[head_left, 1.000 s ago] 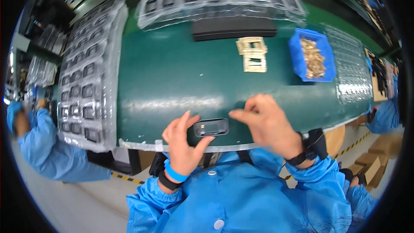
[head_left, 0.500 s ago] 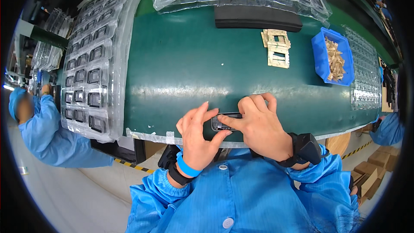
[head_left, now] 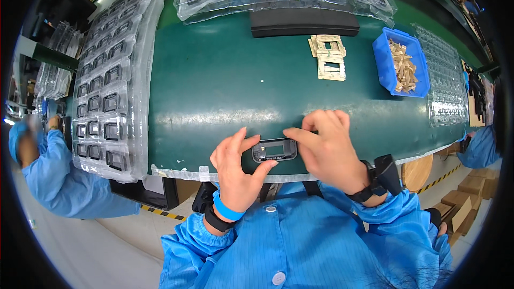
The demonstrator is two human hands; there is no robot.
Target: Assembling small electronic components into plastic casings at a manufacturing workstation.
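Observation:
A small black rectangular plastic frame (head_left: 274, 150) with a window in its middle lies at the near side of the green bench. My left hand (head_left: 236, 156) holds its left end, fingers at the far corner and thumb along the near edge. At the right end is my right hand (head_left: 327, 149), one outstretched digit touching the far right corner and the other fingers curled. What lies under those curled fingers is hidden. Farther back lie cream-coloured paper-like cut-outs (head_left: 331, 68) with square openings. A blue bin (head_left: 383, 67) at the right holds many small tan strips (head_left: 403, 69).
Clear trays (head_left: 140, 101) of similar black frames are stacked at left, with more trays (head_left: 230, 6) along the back. A long black block (head_left: 305, 23) lies before the back trays. At right lies another clear tray (head_left: 447, 88). A person in blue (head_left: 53, 174) sits at far left.
My right thumb has moved off the frame's face to its far right corner, uncovering the window. The view has shifted slightly, and the frame appears a little farther left.

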